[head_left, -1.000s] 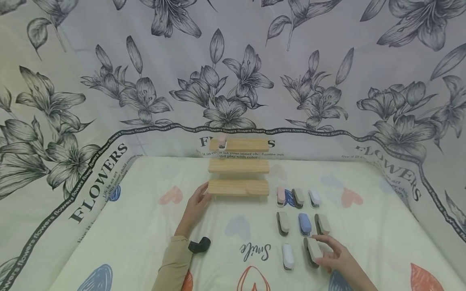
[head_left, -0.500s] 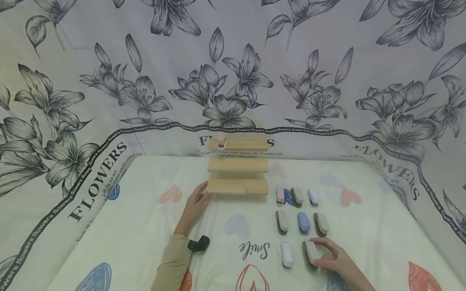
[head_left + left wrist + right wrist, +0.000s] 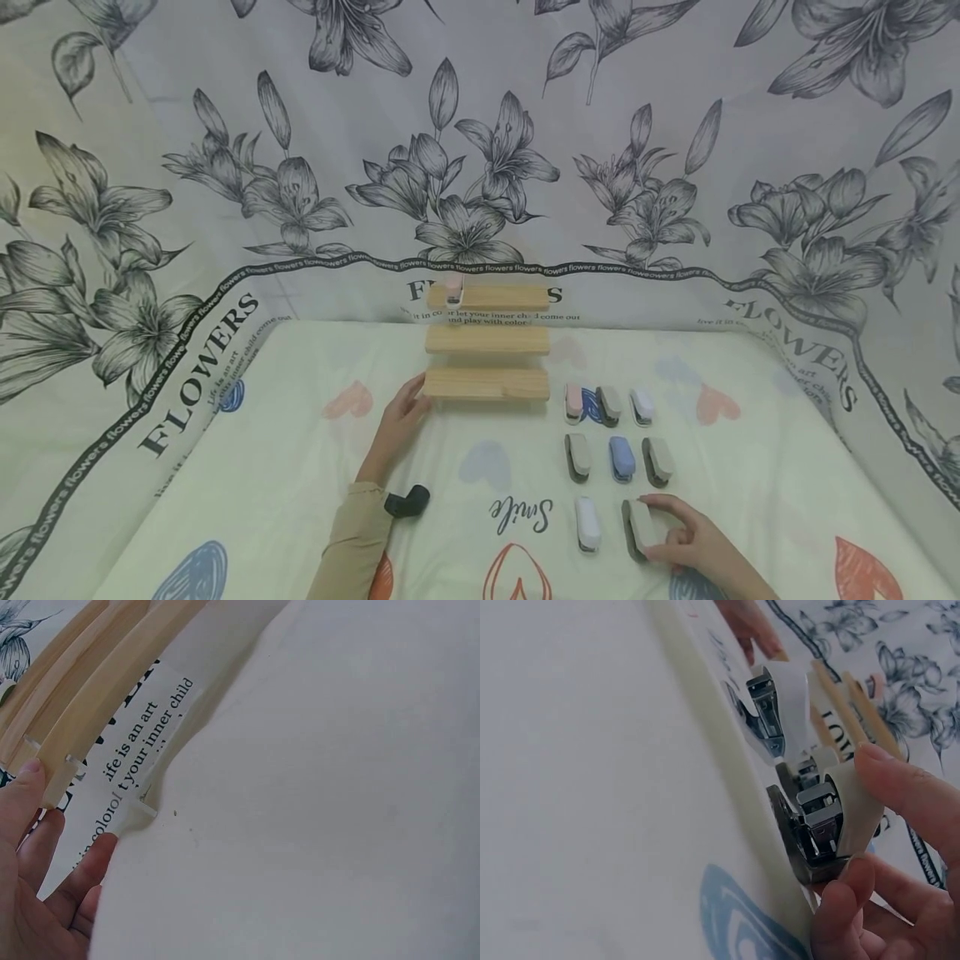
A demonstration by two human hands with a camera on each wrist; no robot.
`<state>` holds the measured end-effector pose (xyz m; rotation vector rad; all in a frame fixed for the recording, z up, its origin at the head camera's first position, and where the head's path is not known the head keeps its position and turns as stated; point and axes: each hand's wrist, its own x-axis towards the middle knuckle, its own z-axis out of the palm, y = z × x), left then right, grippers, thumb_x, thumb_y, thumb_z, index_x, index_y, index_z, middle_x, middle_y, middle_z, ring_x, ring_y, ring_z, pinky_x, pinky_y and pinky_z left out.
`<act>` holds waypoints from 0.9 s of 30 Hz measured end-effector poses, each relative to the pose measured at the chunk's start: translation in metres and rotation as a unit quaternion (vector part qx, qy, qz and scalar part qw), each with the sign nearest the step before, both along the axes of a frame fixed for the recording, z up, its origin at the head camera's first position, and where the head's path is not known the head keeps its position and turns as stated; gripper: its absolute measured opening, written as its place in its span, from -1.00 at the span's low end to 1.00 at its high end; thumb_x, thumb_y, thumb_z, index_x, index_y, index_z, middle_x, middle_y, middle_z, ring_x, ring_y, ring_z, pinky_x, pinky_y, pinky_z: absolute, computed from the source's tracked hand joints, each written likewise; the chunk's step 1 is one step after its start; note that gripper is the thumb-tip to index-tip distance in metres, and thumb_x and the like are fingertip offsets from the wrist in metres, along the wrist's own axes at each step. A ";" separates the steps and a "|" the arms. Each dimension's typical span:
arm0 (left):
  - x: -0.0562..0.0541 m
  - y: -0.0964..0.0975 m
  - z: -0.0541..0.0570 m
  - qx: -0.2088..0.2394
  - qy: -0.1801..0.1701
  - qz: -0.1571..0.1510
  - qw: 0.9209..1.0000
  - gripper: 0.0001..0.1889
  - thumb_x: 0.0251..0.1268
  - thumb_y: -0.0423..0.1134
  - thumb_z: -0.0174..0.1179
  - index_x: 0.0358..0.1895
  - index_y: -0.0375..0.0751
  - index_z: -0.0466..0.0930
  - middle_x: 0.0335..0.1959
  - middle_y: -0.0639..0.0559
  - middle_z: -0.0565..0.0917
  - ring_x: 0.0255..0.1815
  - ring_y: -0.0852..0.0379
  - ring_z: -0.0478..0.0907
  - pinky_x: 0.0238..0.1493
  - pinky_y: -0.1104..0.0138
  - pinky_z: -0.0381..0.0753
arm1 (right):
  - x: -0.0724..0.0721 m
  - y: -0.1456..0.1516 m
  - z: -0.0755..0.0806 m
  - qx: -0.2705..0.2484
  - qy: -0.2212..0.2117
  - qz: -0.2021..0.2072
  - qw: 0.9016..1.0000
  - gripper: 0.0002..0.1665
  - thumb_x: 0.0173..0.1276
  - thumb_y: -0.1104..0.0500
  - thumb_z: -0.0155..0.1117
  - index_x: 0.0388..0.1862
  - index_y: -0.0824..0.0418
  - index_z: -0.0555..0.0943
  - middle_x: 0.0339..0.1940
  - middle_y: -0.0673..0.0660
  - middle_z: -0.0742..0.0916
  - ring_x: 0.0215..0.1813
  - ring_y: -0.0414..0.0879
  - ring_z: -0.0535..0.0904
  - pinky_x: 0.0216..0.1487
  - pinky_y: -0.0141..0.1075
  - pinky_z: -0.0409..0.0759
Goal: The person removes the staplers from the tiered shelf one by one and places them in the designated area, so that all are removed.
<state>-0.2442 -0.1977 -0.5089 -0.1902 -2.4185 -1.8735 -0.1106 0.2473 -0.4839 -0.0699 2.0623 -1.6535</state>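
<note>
My right hand (image 3: 693, 537) pinches a grey mini stapler (image 3: 638, 529) between thumb and fingers at the front right of the group. In the right wrist view that grey stapler (image 3: 859, 810) stands near the cloth with its metal works facing the camera. A white stapler (image 3: 588, 524) lies just left of it. Behind are a blue stapler (image 3: 622, 458) and several grey, white and pink ones in rows. My left hand (image 3: 401, 421) grips the left end of the lowest shelf of a three-step wooden rack (image 3: 480, 385), thumb on top in the left wrist view (image 3: 26, 825).
A pink stapler (image 3: 453, 290) stands at the left of the rack's top step. A cloth (image 3: 285, 467) with hearts and leaves covers the table, and a flower-print curtain (image 3: 637, 50) rises behind it. A black strap piece (image 3: 407, 502) sits at the left wrist.
The grey stapler in my right hand has shifted slightly towards the front, away from the blue one. My left hand stays on the rack. The head view has drifted slightly.
</note>
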 end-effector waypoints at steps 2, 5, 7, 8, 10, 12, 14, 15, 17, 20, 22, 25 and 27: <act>0.000 0.000 -0.001 -0.001 0.002 0.002 1.000 -0.47 0.28 0.05 0.00 0.30 0.07 0.19 0.30 0.06 0.23 0.00 0.00 0.44 0.03 0.06 0.37 | 0.000 -0.001 0.001 0.002 0.009 0.010 1.000 -0.16 0.10 0.24 0.33 0.26 0.46 0.12 -0.77 -0.06 0.43 -0.70 -0.25 0.30 -0.57 -0.40 0.41; 0.000 -0.001 -0.003 -0.004 0.007 0.003 1.000 -0.46 0.28 0.05 0.00 0.30 0.06 0.19 0.30 0.04 0.23 0.00 -0.02 0.44 0.03 0.05 0.37 | -0.001 -0.001 0.003 0.015 0.033 0.041 0.998 -0.17 0.10 0.20 0.33 0.23 0.48 0.14 -0.75 -0.06 0.45 -0.68 -0.27 0.32 -0.57 -0.38 0.42; -0.001 -0.002 -0.004 -0.006 0.015 0.006 1.000 -0.47 0.29 0.04 -0.01 0.30 0.05 0.19 0.29 0.02 0.25 -0.02 -0.02 0.46 0.02 0.04 0.38 | -0.002 -0.001 0.005 0.028 0.051 0.063 0.996 -0.18 0.11 0.18 0.33 0.22 0.48 0.15 -0.73 -0.05 0.48 -0.67 -0.27 0.34 -0.53 -0.37 0.43; -0.001 -0.002 -0.005 -0.008 0.019 0.007 1.000 -0.48 0.30 0.03 -0.01 0.30 0.04 0.19 0.29 0.01 0.25 -0.02 -0.02 0.46 0.01 0.04 0.38 | -0.003 -0.001 0.006 0.035 0.058 0.072 0.995 -0.19 0.11 0.17 0.33 0.22 0.47 0.16 -0.72 -0.05 0.49 -0.66 -0.27 0.36 -0.52 -0.37 0.44; -0.002 -0.002 -0.007 -0.013 0.028 0.007 1.000 -0.49 0.32 0.00 -0.02 0.30 0.03 0.20 0.29 -0.01 0.25 -0.03 -0.01 0.46 0.00 0.05 0.40 | -0.004 0.000 0.009 0.048 0.066 0.084 0.993 -0.19 0.11 0.16 0.33 0.22 0.46 0.16 -0.70 -0.03 0.51 -0.64 -0.27 0.39 -0.51 -0.37 0.43; -0.003 -0.001 -0.008 -0.021 0.038 0.007 0.999 -0.50 0.34 -0.03 -0.03 0.31 0.02 0.19 0.28 -0.05 0.26 -0.04 -0.02 0.47 -0.03 0.05 0.42 | -0.005 0.000 0.011 0.051 0.070 0.094 0.992 -0.20 0.11 0.16 0.33 0.21 0.46 0.17 -0.69 -0.02 0.54 -0.63 -0.25 0.41 -0.50 -0.37 0.43; -0.004 -0.001 -0.009 -0.022 0.038 0.005 0.999 -0.51 0.34 -0.04 -0.04 0.31 0.03 0.19 0.29 -0.05 0.25 -0.03 0.00 0.47 -0.03 0.07 0.43 | -0.007 0.000 0.014 0.060 0.077 0.106 0.990 -0.21 0.11 0.16 0.33 0.20 0.45 0.18 -0.69 -0.02 0.55 -0.63 -0.25 0.41 -0.51 -0.38 0.41; -0.003 -0.001 -0.009 -0.019 0.035 0.004 0.999 -0.51 0.34 -0.03 -0.04 0.31 0.03 0.19 0.29 -0.05 0.25 -0.03 0.00 0.47 -0.03 0.06 0.43 | -0.008 0.001 0.017 0.064 0.084 0.115 0.988 -0.21 0.12 0.16 0.33 0.20 0.46 0.18 -0.70 -0.04 0.53 -0.64 -0.27 0.39 -0.53 -0.38 0.40; -0.003 -0.001 -0.007 -0.012 0.028 0.004 1.000 -0.50 0.33 -0.02 -0.03 0.31 0.02 0.19 0.29 -0.04 0.24 -0.03 -0.01 0.47 -0.02 0.06 0.41 | -0.011 0.002 0.022 0.075 0.095 0.134 0.984 -0.22 0.14 0.16 0.31 0.22 0.46 0.18 -0.73 -0.03 0.50 -0.67 -0.29 0.37 -0.57 -0.38 0.41; -0.003 -0.002 -0.005 0.005 0.012 0.002 1.000 -0.48 0.31 0.00 -0.01 0.31 0.04 0.18 0.30 0.01 0.22 0.00 -0.01 0.45 0.03 0.05 0.37 | -0.020 0.005 0.037 0.094 0.106 0.153 0.978 -0.22 0.18 0.15 0.27 0.26 0.46 0.16 -0.58 0.12 0.56 -0.69 -0.28 0.37 -0.61 -0.34 0.45; -0.004 -0.003 -0.005 0.009 0.006 0.001 1.000 -0.48 0.31 -0.01 0.00 0.32 0.04 0.18 0.31 0.01 0.22 0.01 -0.03 0.45 0.04 0.04 0.35 | -0.030 0.006 0.049 0.108 0.113 0.156 0.975 -0.23 0.21 0.15 0.24 0.27 0.45 0.14 -0.60 0.21 0.56 -0.70 -0.23 0.40 -0.62 -0.29 0.48; -0.005 -0.003 -0.006 0.012 0.002 0.000 1.000 -0.48 0.31 -0.03 -0.01 0.32 0.05 0.17 0.30 0.02 0.22 0.01 -0.05 0.44 0.05 0.02 0.34 | -0.047 0.005 0.063 0.120 0.137 0.154 0.971 -0.25 0.24 0.15 0.21 0.29 0.44 0.14 -0.60 0.24 0.58 -0.69 -0.15 0.45 -0.62 -0.23 0.50; -0.006 -0.004 -0.007 0.008 0.000 0.000 1.000 -0.48 0.31 -0.02 -0.01 0.32 0.06 0.18 0.30 0.04 0.22 0.00 -0.04 0.45 0.05 0.03 0.34 | -0.060 0.002 0.069 0.125 0.156 0.150 0.968 -0.27 0.26 0.15 0.19 0.29 0.42 0.15 -0.61 0.24 0.55 -0.69 -0.11 0.45 -0.60 -0.21 0.50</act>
